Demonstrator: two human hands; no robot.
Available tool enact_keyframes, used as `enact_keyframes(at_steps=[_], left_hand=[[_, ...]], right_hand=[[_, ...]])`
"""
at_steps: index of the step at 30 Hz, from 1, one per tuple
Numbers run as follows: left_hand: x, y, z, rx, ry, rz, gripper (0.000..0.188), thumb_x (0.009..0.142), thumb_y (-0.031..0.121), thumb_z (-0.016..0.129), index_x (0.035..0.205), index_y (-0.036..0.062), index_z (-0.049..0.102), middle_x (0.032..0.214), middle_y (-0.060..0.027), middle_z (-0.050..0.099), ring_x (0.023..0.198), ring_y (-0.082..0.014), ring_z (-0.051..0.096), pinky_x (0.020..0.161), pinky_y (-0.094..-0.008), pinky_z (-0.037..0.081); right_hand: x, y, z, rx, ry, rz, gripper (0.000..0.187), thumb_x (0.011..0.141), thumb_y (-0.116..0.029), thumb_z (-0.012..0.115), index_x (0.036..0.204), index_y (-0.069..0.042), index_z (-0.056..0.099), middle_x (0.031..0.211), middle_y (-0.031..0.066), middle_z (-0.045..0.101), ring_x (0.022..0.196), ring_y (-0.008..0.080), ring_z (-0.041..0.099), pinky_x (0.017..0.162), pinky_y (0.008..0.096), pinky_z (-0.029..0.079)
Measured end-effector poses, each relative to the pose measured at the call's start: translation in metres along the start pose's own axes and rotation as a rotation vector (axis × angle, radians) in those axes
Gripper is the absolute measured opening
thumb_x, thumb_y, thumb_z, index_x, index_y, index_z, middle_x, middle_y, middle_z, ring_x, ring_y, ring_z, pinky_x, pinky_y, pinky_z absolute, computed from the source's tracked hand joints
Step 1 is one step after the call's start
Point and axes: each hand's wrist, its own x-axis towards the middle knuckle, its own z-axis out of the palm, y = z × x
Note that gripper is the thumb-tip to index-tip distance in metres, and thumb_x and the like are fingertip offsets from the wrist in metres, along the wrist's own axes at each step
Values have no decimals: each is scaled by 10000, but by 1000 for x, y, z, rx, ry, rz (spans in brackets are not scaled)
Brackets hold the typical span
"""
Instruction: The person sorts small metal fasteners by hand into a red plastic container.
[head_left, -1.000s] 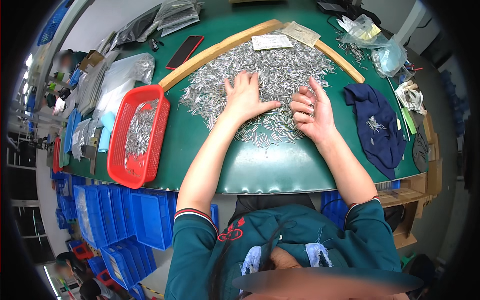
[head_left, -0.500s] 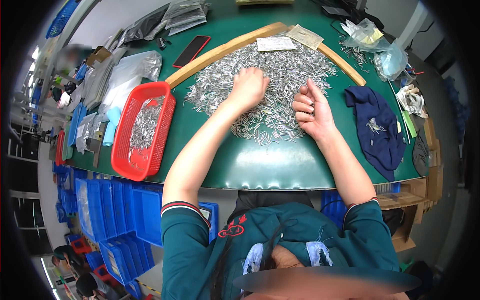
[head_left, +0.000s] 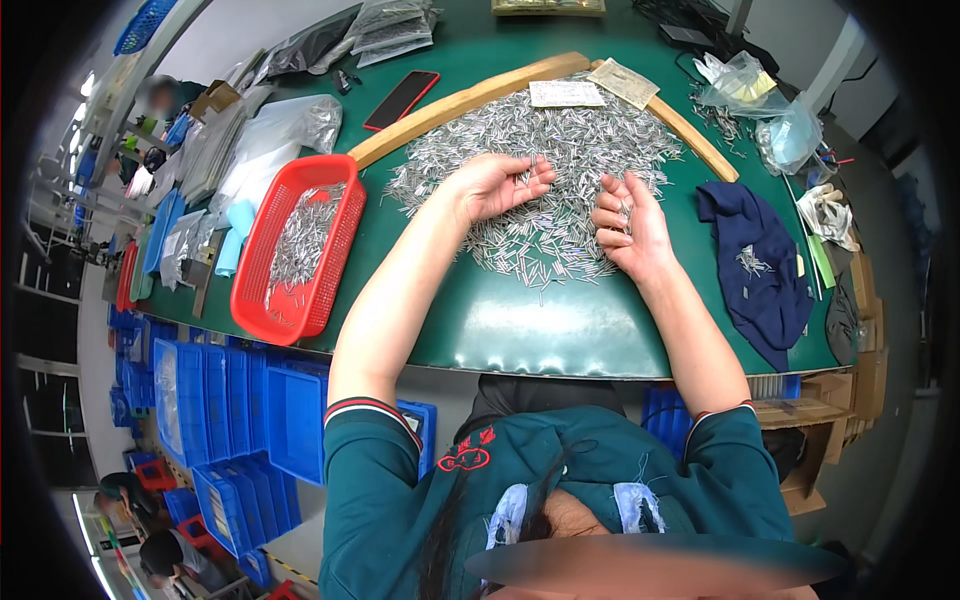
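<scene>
A wide heap of thin silvery metal pins (head_left: 545, 235) covers the middle of the green table. Over its left part is my left hand (head_left: 500, 188), palm turned up, with curled fingers and a few pins at the fingertips. My right hand (head_left: 635, 228) is at the heap's right side, its fingers folded toward the palm around several pins. How many pins each hand holds is hidden by the fingers. To the left, a red plastic basket (head_left: 345, 240) with perforated sides contains more of the same pins.
Wooden strips (head_left: 450, 108) border the heap's far side, with two paper labels (head_left: 567, 94) there. A red-edged phone (head_left: 402, 100) lies beyond the left strip. On the right are a dark blue cloth (head_left: 745, 285) bearing some pins and plastic bags (head_left: 790, 135). Blue bins (head_left: 295, 425) stand below the table.
My left hand has lifted from the heap and turned palm up, showing pins at its fingers. My right hand stays almost in place, its fingers slightly more curled. The view has shifted slightly.
</scene>
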Motion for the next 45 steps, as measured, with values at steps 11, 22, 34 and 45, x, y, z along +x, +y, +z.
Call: enact_keyframes(at_steps=[11, 22, 34, 45], left_hand=[[-13, -17, 20, 973, 219, 505, 219, 877, 167, 423, 910, 42, 599, 926, -60, 625, 836, -151, 588, 743, -271, 424], [-24, -38, 21, 195, -49, 62, 240, 876, 125, 438, 1017, -67, 463, 966, -173, 576, 874, -244, 598, 756, -320, 515], [-23, -56, 21, 254, -92, 53, 270, 876, 157, 456, 1029, -63, 490, 989, -148, 576, 862, -201, 598, 778, -295, 505], [-23, -62, 22, 325, -83, 94, 236, 876, 166, 448, 1003, -19, 521, 927, -106, 597, 824, -164, 601, 743, -282, 511]], right_hand=[[-6, 4, 6, -176, -33, 35, 269, 886, -298, 458, 1009, -60, 472, 569, -72, 295, 462, 3, 266, 339, 136, 164], [1, 14, 1, -1371, -26, -669, 298, 808, -257, 582, 1030, -60, 592, 568, -31, 509, 503, 68, 468, 484, 216, 403], [-8, 16, 10, -1864, -5, -583, 381, 730, -244, 632, 1090, -139, 562, 886, 77, 632, 775, 195, 625, 659, 294, 490], [-12, 20, 17, -2011, -77, -753, 384, 734, -250, 629, 1101, -167, 552, 872, 61, 629, 750, 193, 621, 637, 300, 487]])
